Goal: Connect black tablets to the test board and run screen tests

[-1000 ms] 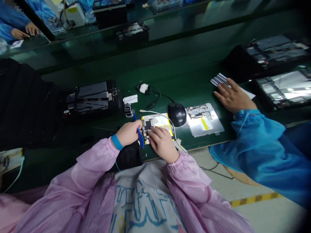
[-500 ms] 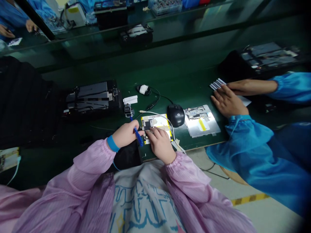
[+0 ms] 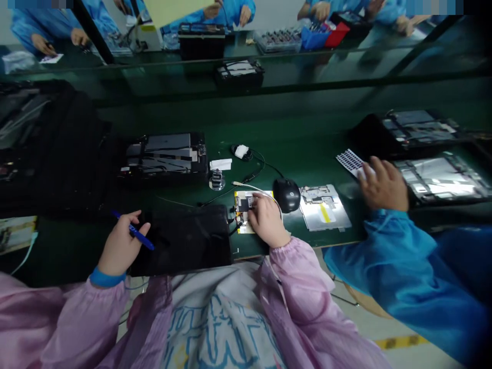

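Head view: left fingers (image 3: 144, 229) pinch a slim blue pen (image 3: 143, 240); under the spread right fingers (image 3: 262, 203) lies a rectangular yellow-edged electronic board (image 3: 243, 204).

Just left of the black mouse (image 3: 287, 195), the right hand (image 3: 268, 220) masks part of the yellow-edged board (image 3: 243, 203)! Farther left of the mouse, the left hand (image 3: 121, 243) covers the middle of the blue pen (image 3: 142, 238). Right of the mouse, a co-worker's hand (image 3: 384, 187), slightly blurred, hides one end of the grid sheet (image 3: 349, 160). And beyond the mouse, blue-sleeved people (image 3: 34, 24) are sliced off up top!
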### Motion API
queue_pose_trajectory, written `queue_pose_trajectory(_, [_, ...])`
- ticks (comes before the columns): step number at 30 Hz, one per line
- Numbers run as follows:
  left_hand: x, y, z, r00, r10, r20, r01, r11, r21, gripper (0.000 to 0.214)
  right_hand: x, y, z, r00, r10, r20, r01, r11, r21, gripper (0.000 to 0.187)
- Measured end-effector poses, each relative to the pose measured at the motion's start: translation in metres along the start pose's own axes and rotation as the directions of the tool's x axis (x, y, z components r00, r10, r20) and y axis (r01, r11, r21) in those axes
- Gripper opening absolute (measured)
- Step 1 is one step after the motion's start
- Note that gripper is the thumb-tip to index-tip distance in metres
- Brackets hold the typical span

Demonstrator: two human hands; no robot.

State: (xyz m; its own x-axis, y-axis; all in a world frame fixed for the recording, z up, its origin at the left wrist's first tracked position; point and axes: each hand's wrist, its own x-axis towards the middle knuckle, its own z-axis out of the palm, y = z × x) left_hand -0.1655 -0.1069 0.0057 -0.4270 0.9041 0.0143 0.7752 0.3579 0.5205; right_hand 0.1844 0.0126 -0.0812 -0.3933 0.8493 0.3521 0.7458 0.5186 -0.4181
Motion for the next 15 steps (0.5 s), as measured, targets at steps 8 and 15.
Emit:
queue_pose_trajectory(8, [-0.002, -0.018, 0.007, 0.999, -0.04, -0.015, 0.036, 0.978, -0.207, 0.029, 0.002, -0.015, 0.001, 0.994, -0.072, 0.076, 0.092, 0.951, -0.296, 0.018])
queue_pose_trajectory(15, [0.0, -0.021, 0.002, 0.998, -0.018, -0.067, 0.003, 0.975, -0.224, 0.022, 0.005, -0.025, 0.002, 0.992, -0.086, 0.088, 0.113, 0.922, -0.369, 0.013])
